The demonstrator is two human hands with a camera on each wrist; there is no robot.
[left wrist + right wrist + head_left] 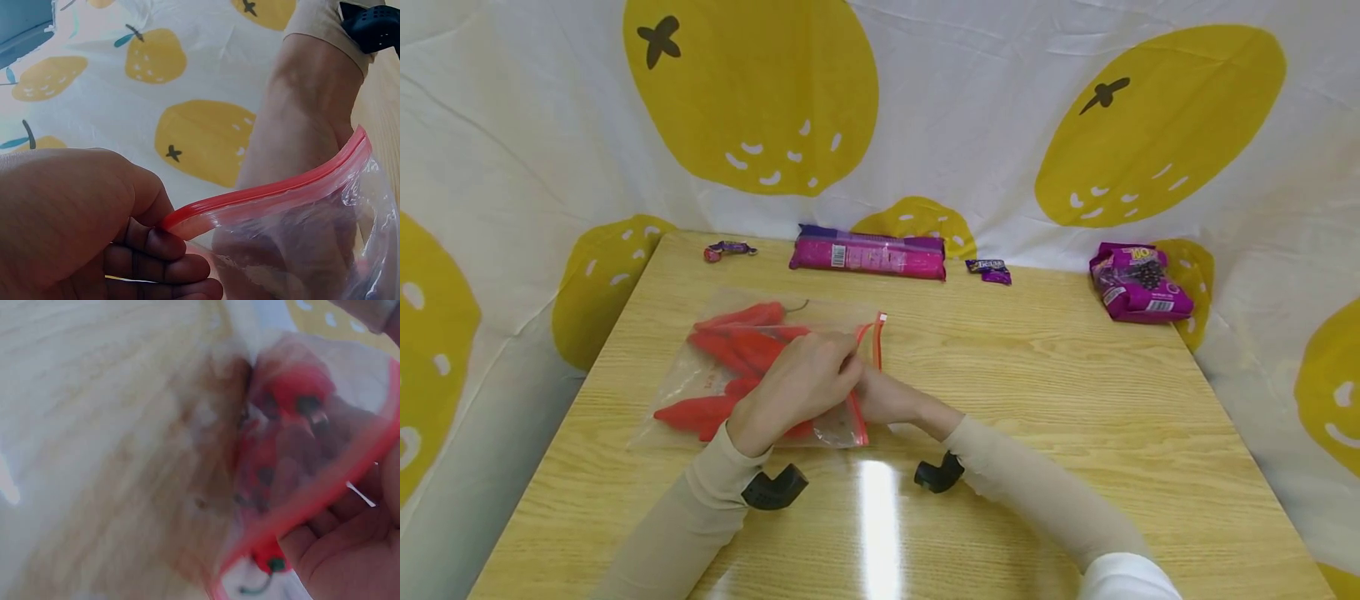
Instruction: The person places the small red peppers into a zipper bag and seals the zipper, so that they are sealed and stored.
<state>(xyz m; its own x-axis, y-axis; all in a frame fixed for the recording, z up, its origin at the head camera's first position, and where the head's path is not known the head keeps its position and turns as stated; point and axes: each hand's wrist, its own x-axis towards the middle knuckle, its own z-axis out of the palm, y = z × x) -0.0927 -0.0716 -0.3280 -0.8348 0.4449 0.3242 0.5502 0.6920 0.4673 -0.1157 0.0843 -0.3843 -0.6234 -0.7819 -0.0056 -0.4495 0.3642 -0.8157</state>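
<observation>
A clear zip bag with a red closure strip lies on the table, its mouth facing right. Several red peppers show through the film, one with a thin curved stem at the far side. My left hand pinches the bag's red edge between thumb and forefinger, as the left wrist view shows. My right hand reaches through the mouth, its fingers inside the film. In the blurred right wrist view those fingers extend close to a pepper with a dark green stem base.
Along the back of the wooden table lie small wrapped candies, a long magenta packet and two purple-wrapped pieces. A bulky purple bag stands at the back right. A fruit-print cloth hangs behind.
</observation>
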